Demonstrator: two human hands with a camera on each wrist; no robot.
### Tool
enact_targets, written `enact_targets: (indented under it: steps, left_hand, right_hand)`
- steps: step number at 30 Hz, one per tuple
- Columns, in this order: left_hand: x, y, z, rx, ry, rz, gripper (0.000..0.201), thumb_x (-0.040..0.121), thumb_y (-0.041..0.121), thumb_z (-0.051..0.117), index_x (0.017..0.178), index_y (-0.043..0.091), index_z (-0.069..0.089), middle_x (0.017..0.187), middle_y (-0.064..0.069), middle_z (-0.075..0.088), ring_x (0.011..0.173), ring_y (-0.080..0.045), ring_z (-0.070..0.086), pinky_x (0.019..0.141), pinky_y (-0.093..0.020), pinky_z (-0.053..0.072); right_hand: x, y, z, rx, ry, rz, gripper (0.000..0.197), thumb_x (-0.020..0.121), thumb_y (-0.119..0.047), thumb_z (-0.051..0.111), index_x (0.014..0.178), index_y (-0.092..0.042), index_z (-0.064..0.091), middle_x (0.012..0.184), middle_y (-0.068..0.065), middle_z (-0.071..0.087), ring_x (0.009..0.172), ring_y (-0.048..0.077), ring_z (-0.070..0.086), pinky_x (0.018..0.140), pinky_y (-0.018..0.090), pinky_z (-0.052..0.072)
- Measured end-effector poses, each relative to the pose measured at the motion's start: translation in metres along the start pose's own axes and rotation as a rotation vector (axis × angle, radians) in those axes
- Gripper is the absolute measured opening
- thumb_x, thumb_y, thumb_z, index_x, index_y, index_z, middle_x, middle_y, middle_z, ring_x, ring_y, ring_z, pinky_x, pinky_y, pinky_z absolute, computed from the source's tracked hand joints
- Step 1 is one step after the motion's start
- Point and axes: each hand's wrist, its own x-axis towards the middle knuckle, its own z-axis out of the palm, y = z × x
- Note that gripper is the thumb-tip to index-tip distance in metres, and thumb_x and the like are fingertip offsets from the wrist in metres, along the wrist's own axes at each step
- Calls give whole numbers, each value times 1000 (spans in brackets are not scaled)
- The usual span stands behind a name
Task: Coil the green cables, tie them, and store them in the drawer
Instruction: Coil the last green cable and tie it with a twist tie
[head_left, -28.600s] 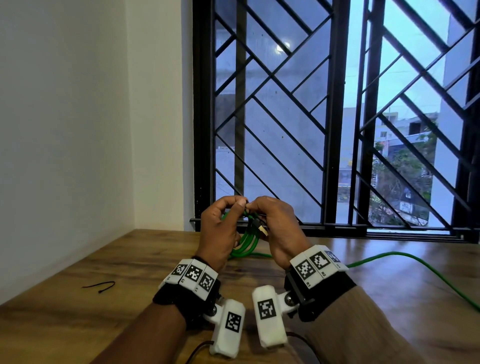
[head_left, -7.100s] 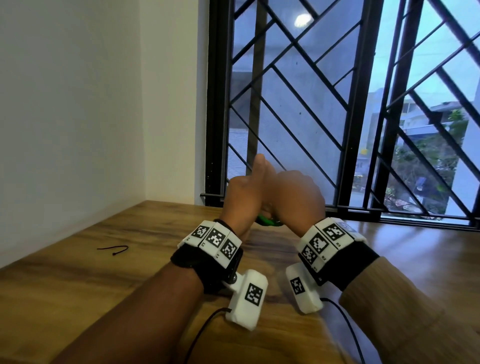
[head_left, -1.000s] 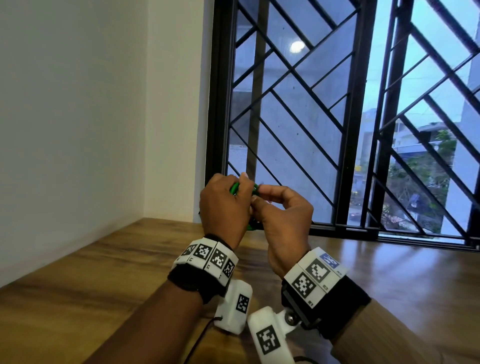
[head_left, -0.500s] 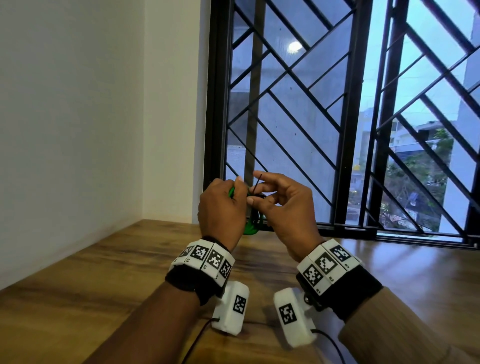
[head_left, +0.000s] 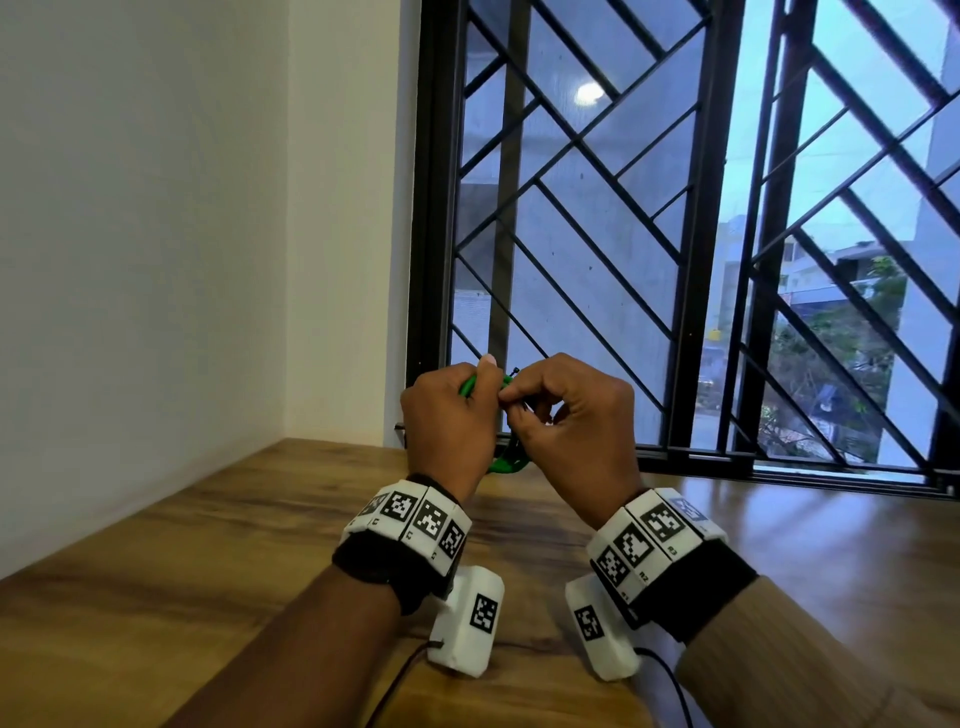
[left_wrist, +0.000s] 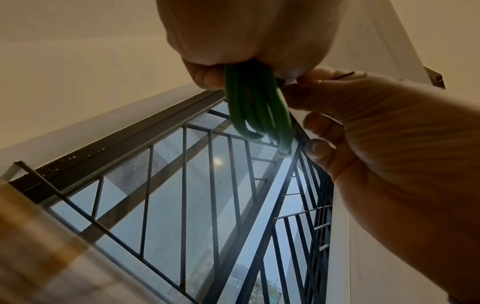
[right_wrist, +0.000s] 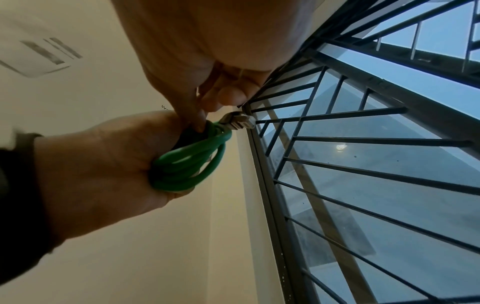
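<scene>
Head view: both hands are raised above the brown wooden counter (head_left: 156, 597), the left hand (head_left: 449, 421) curled round the coiled green cable (head_left: 470, 385), the right hand (head_left: 571, 415) pinching a thin black tie (head_left: 514, 372). Left wrist view alone shows the loops hanging below the fist. Right wrist view alone shows the clear plastic plug (right_wrist: 237, 120).
</scene>
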Motion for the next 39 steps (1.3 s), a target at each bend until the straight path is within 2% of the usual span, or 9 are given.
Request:
enact_targets:
  steps: [2,9,12,16,20,24,28,34,39]
  left_hand:
    - [0,0,0,-38,-8,-14,51,102,24,60,55,6,59,47,-2,49,47,-12,43,49,-28,34]
    - [0,2,-2,-74,-18,-50,46,101,25,64,55,15,61,45,10,45,46,-6,46,49,-13,33]
    - [1,0,-2,-72,5,-50,46,100,28,63,57,10,63,48,5,50,46,-10,45,47,-18,33]
    - [1,-2,-1,-54,30,-43,48,100,35,61,61,8,67,54,-6,60,52,-23,55,54,-37,43]
    - [-1,-1,0,-34,10,-23,49,100,36,60,60,9,65,52,-4,59,50,-22,55,54,-41,44]
    - [-1,0,1,-9,1,-1,47,101,32,62,58,11,62,50,0,53,47,-16,49,50,-34,41]
    - [-2,2,0,16,-8,18,46,100,30,63,56,17,58,48,7,47,46,-11,42,48,-25,34]
    - [-2,3,1,26,-17,30,46,99,32,63,55,20,55,47,4,47,45,-14,42,48,-32,36]
    - [-2,2,1,41,-22,21,45,99,32,63,56,21,56,48,7,47,46,-12,44,47,-26,34]
  right_hand:
    - [-1,1,1,-21,-2,-8,18,77,2,82,84,-13,78,83,-5,72,64,10,63,62,10,43]
    - [2,-5,0,74,38,82,12,80,-7,86,87,-15,79,81,-10,75,65,8,67,61,8,45]
    - [5,-6,0,219,26,234,18,79,-9,88,91,-17,79,80,-9,76,65,12,69,61,14,51]
    - [9,-7,0,392,80,425,16,83,-6,85,96,-14,80,84,0,79,72,26,74,64,31,62]
    - [10,-7,-4,493,133,547,13,85,-4,82,97,-8,79,84,5,79,63,10,70,53,17,51]
    - [9,-9,-4,564,163,677,18,83,-4,84,96,-5,72,77,11,78,54,10,67,46,17,47]
    - [10,-9,-3,530,192,718,19,84,-11,85,95,-6,69,76,11,78,50,16,64,45,18,46]
    - [9,-7,-1,520,199,730,5,87,-8,81,91,-6,78,78,11,78,53,9,65,47,17,46]
    - [6,-8,2,425,157,688,9,87,-13,83,95,-14,81,81,3,79,63,7,70,56,19,53]
